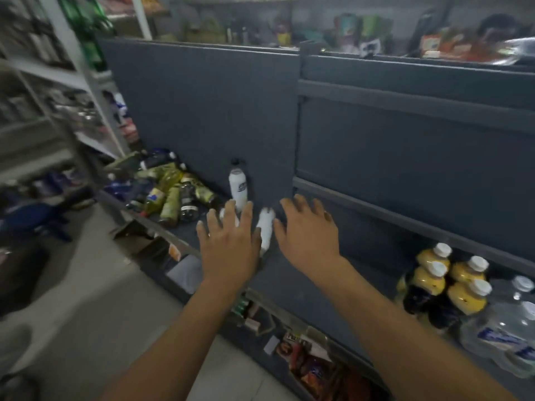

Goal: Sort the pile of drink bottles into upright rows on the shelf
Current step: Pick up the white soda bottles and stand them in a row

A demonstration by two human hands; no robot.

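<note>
Two hands are spread wide, unloaded, over the shelf [292, 274].
A white bottle [265, 228] is located between left hand [228, 241] and right hand [307, 230].

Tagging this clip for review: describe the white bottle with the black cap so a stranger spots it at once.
Find the dark grey shelf. Beyond the left hand, a white plastic bottle with a black cap stands upright against the back panel. The tumbled pile of yellow-green and dark bottles lies to its left; it stands apart, bearing a dark logo.
</note>
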